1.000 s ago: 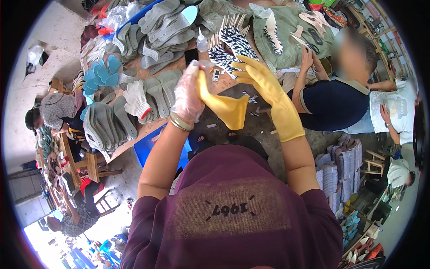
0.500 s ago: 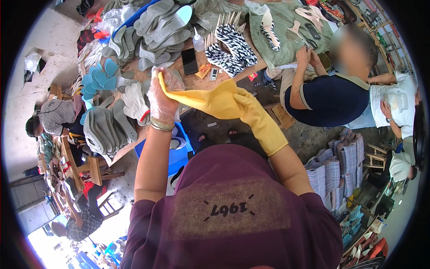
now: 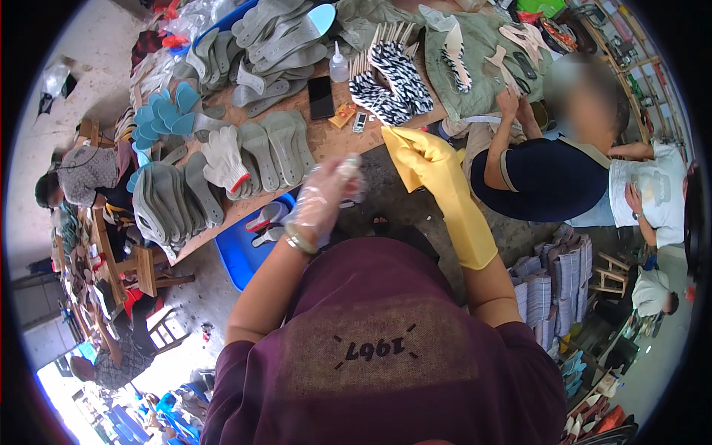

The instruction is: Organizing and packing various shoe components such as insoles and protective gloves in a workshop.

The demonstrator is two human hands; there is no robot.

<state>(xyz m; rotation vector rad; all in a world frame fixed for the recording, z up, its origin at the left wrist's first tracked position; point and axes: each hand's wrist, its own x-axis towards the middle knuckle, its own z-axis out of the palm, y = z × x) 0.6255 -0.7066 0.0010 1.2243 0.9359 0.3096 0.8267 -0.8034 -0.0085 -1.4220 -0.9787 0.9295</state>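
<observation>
My left hand (image 3: 326,196), in a clear plastic glove with a bangle at the wrist, is raised in front of my chest. Its fingers are curled and smeared by motion; something whitish shows at the fingertips, too blurred to name. To its right is my right hand (image 3: 434,163), in a long yellow rubber glove, closed on a limp yellow piece (image 3: 399,152) of the same colour. That piece hangs as a flat fold from its fingers; whether it is cloth or a second glove I cannot tell. The two hands are apart.
On the table (image 3: 222,239) lie grey shoe insoles (image 3: 259,152), blue insoles (image 3: 165,119), a white knit glove (image 3: 224,159), a phone (image 3: 321,98), a squeeze bottle (image 3: 338,67) and black-and-white straps (image 3: 389,89). A blue bin (image 3: 236,259) stands below. At right sits a co-worker (image 3: 549,174).
My left hand has let go of the yellow piece and moved down and right. The piece, formerly stretched between both hands, now hangs from my right hand, which has shifted right.
</observation>
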